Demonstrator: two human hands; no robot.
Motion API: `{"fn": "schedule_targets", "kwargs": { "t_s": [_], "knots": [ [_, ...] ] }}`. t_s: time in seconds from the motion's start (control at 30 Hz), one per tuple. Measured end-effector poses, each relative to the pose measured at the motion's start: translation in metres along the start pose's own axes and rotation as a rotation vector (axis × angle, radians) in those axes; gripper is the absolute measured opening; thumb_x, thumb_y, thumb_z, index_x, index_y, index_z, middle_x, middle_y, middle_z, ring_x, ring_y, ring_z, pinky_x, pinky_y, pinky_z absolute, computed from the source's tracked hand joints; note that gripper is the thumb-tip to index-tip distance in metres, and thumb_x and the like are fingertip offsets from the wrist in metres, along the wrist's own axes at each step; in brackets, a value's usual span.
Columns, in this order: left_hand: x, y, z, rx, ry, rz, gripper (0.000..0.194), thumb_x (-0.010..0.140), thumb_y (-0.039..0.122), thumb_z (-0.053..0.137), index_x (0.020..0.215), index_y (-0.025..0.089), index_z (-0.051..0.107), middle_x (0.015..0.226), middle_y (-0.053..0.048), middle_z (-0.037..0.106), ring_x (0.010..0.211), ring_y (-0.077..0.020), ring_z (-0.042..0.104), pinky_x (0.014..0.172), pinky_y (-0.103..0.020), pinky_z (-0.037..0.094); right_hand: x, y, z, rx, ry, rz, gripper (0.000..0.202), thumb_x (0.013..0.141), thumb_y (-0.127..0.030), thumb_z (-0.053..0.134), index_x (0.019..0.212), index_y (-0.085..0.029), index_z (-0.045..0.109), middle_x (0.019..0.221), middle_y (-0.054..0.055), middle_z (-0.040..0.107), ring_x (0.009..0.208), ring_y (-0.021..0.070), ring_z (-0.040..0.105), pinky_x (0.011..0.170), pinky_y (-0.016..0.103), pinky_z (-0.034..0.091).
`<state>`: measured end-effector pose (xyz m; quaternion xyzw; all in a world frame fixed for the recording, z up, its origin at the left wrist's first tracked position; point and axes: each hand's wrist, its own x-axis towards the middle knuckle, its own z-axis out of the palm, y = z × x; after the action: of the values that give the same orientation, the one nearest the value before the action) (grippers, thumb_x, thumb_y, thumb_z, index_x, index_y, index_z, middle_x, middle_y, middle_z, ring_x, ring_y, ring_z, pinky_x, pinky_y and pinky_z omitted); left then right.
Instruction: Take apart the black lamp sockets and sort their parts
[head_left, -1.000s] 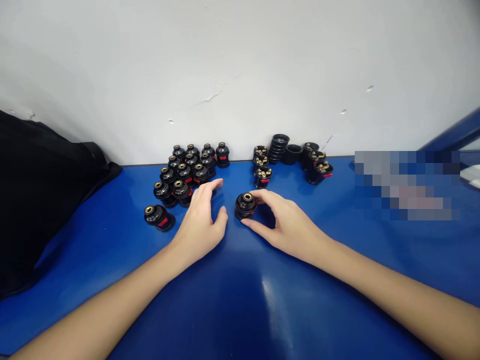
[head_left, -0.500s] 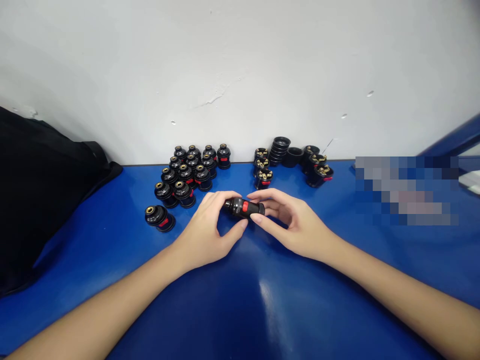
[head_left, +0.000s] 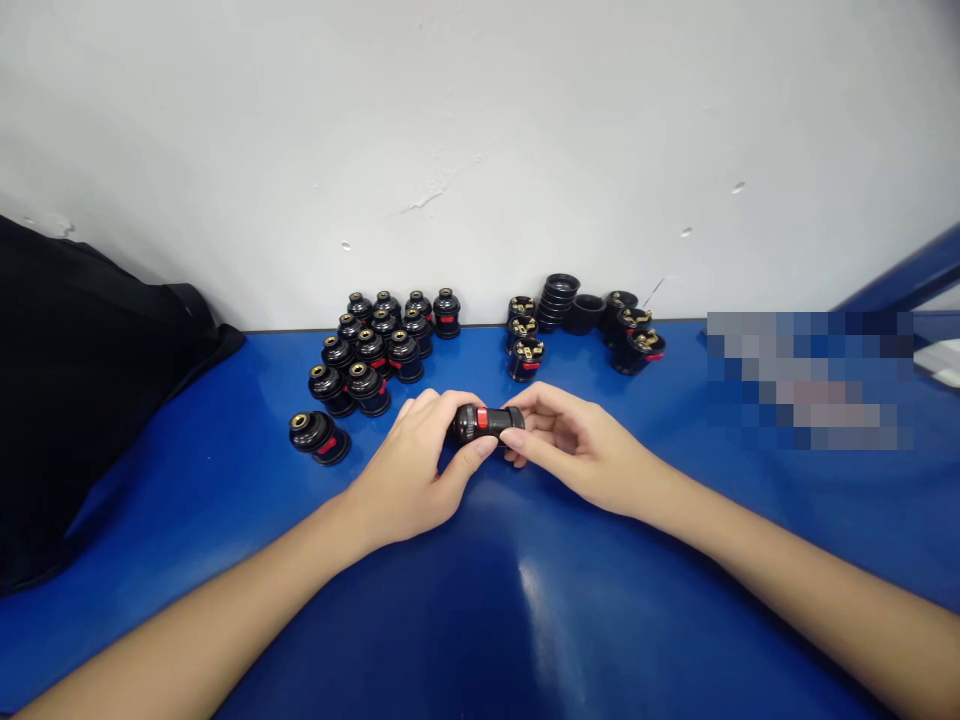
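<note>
A black cylindrical socket (head_left: 495, 424) with a red switch lies sideways between my hands, above the blue table (head_left: 450, 620). My left hand (head_left: 427, 455) grips its rounded left end between thumb and fingers. Around its right end, my right hand (head_left: 577, 440) has its thumb in front and its fingers behind. Part of the socket's left end is hidden by the left fingers. Left of my hands stand several similar black capped sockets (head_left: 370, 350); the nearest one (head_left: 320, 437) sits a little apart.
Open socket bodies with brass contacts stand in a left group (head_left: 527, 360) and a right group (head_left: 637, 352), with stacked black rings (head_left: 559, 302) between. Black cloth (head_left: 82, 400) lies at left. A white wall (head_left: 480, 150) rises behind; a blurred patch is at right.
The socket between my hands has turned slightly and come closer to level, its red switch shifting left. Both hands have moved only slightly.
</note>
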<state>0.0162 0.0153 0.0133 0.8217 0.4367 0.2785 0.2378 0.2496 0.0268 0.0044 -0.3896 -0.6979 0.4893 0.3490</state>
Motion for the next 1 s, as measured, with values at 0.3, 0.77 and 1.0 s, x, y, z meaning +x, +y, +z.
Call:
{"fn": "schedule_targets", "kwargs": {
  "t_s": [0.3,0.77,1.0],
  "knots": [
    [0.001,0.001,0.004,-0.062,0.018,-0.091,0.022,0.11,0.042,0.049,0.111,0.024,0.061,0.104,-0.004,0.07,0.096,-0.0245,0.063,0.088,-0.041,0.048,-0.003,0.006,-0.001,-0.229,0.05,-0.305,0.035,0.098,-0.031,0.077,0.126,-0.028,0.057,0.123,0.008,0.064,0.11,0.0224,0.071,0.099,0.044,0.066],
    [0.0,-0.001,0.005,-0.082,0.021,-0.085,0.021,0.109,0.042,0.052,0.121,0.025,0.058,0.116,-0.006,0.07,0.108,-0.027,0.061,0.097,-0.046,0.048,-0.003,0.008,0.001,-0.222,0.07,-0.246,0.05,0.099,-0.037,0.075,0.14,-0.029,0.047,0.125,0.008,0.065,0.087,0.0174,0.07,0.081,0.038,0.065],
    [-0.001,-0.002,0.006,-0.093,0.018,-0.049,0.022,0.109,0.04,0.054,0.127,0.027,0.057,0.124,-0.007,0.069,0.115,-0.0284,0.061,0.102,-0.047,0.048,0.0,0.001,-0.003,-0.223,0.036,-0.113,0.035,0.108,-0.049,0.06,0.133,-0.026,0.054,0.099,0.003,0.07,0.076,0.0165,0.069,0.072,0.035,0.062]
  ]
}}
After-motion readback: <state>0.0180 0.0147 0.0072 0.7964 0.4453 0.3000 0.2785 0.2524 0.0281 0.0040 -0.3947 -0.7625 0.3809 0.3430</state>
